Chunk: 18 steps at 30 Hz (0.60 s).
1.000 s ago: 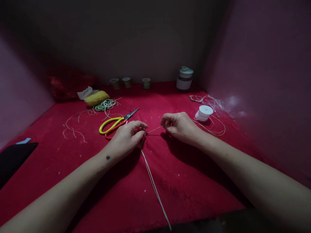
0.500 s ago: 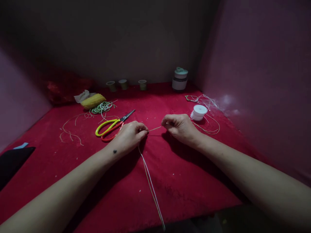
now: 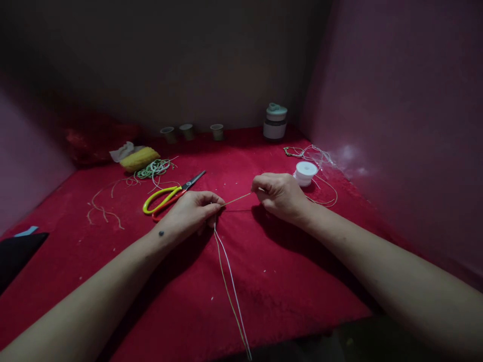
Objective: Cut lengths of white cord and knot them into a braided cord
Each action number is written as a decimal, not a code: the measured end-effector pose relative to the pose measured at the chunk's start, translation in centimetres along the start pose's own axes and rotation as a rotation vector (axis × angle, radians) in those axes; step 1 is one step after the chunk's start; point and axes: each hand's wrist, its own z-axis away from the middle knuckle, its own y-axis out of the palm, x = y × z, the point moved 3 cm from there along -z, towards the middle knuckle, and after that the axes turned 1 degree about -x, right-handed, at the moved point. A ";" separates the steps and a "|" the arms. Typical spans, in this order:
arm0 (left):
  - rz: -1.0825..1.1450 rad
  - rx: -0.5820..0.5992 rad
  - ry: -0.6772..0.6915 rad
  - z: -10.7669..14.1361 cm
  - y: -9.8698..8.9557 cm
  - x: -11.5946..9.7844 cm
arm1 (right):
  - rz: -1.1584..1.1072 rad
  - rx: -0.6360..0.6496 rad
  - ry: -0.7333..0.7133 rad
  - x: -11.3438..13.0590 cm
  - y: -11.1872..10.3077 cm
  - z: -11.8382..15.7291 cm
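Left hand (image 3: pixel 192 208) and right hand (image 3: pixel 281 196): closed, pinching tan cord (image 3: pixel 236 199) taut between | trailing strands (image 3: pixel 234 290): toward surface (image 3: pixel 302 296)'s near edge | risk: slip if pinch loosens; edge snag.

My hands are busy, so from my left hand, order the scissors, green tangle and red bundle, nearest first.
1. Scissors, just beyond the left hand, slightly left.
2. Green tangle, farther back and left.
3. Red bundle, farthest, near the back left corner.
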 end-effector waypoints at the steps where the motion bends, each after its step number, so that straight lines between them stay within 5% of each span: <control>1: -0.004 0.001 0.006 0.0 0.0 0.0 | 0.009 -0.007 -0.007 0.0 -0.1 0.0; 18: -0.122 -0.003 0.082 -0.3 0.0 0.0 | 0.139 0.062 -0.030 0.4 -0.4 0.0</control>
